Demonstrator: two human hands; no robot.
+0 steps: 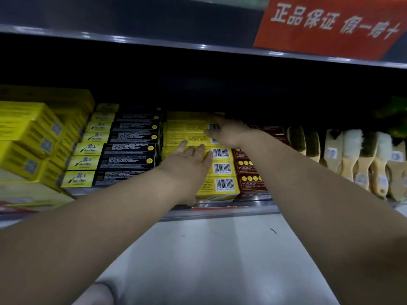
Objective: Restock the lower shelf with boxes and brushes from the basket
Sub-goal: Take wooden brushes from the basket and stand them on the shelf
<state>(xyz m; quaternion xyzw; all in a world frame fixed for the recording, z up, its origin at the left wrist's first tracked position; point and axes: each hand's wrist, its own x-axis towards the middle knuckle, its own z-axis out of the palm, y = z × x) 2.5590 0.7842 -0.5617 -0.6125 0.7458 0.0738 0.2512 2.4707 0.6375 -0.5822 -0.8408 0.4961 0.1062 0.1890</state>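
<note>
Left hand (189,159) lies flat, fingers straight and slightly spread, on the yellow boxes (187,137) stacked mid-shelf (220,213). Right hand (226,130) touches the boxes further back; it is blurred, so its grip cannot be told. Brushes (352,155) stand at the right

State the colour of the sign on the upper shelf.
The sign is red with white lettering; head view.

Dim store aisle — upper shelf edge (154,41) glints with light spots, red sign (330,29) with white characters hangs at right, pale floor (220,260) below.
</note>
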